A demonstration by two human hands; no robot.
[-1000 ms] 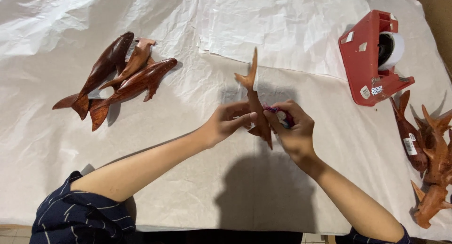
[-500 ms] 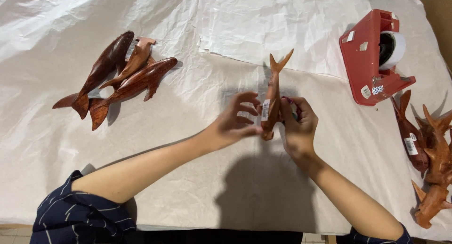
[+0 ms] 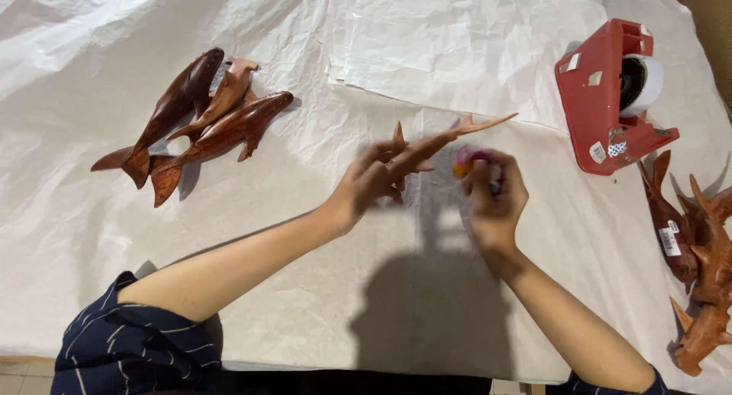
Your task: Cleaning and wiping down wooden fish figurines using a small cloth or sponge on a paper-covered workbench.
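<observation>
While the left hand (image 3: pixel 374 183) grips a wooden dolphin (image 3: pixel 427 149) at frame centre, long axis pointing upper right, the right hand (image 3: pixel 494 193), fingers closed on a small pink object (image 3: pixel 467 160), sits just beside its tail.

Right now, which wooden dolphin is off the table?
The carved dolphin in the left hand, held above the paper with its tail pointing right. The three at left and those at the right edge lie on the table.
</observation>
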